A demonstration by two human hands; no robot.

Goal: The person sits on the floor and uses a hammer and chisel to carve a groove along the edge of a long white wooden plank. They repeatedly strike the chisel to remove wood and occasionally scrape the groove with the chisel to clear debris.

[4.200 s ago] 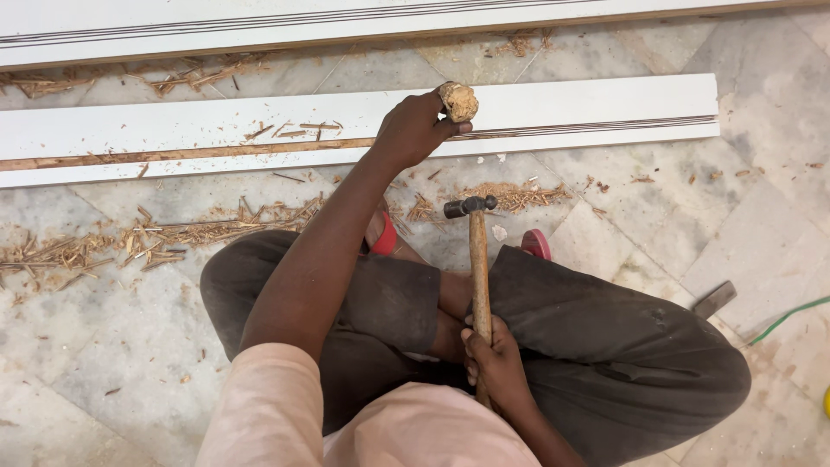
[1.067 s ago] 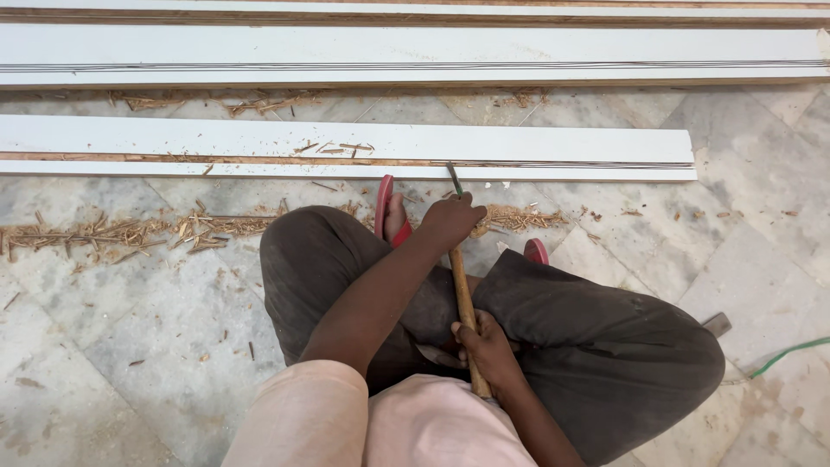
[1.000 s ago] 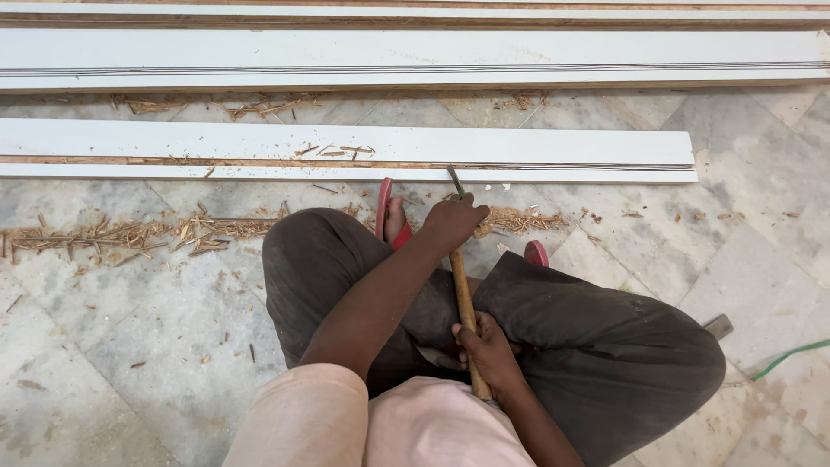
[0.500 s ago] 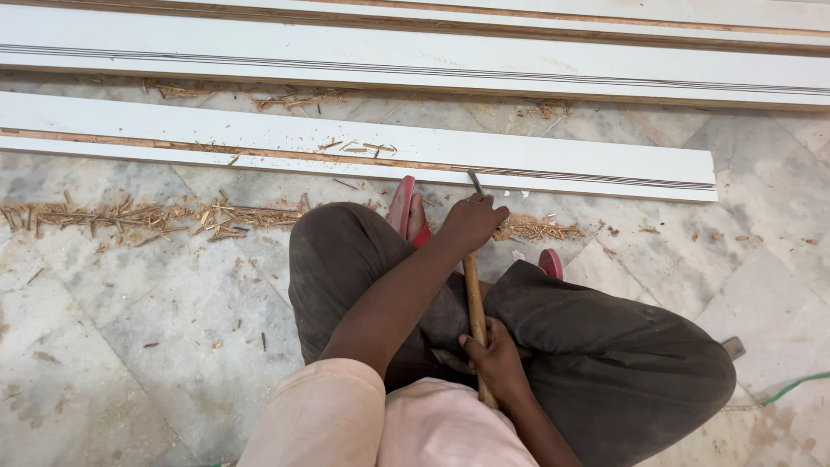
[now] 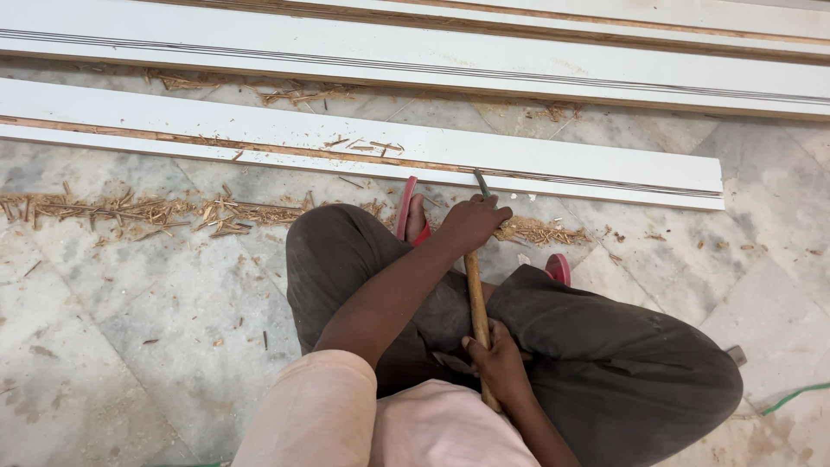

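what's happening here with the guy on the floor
A person squats on a marble floor facing long white boards. The right hand grips the low end of a wooden-handled hammer, and the left hand closes over its head end. Wood shavings lie scattered along the boards.

The floor [image 5: 130, 320] is pale marble-look tile with grey veining, joints running diagonally, dusty all over. Long white boards [image 5: 363, 151] lie across it from nine o'clock toward three o'clock, stacked back toward twelve. Wood shavings [image 5: 147, 212] trail along at about ten o'clock. A green cable [image 5: 791, 398] curls in at four o'clock. Light is even and soft.
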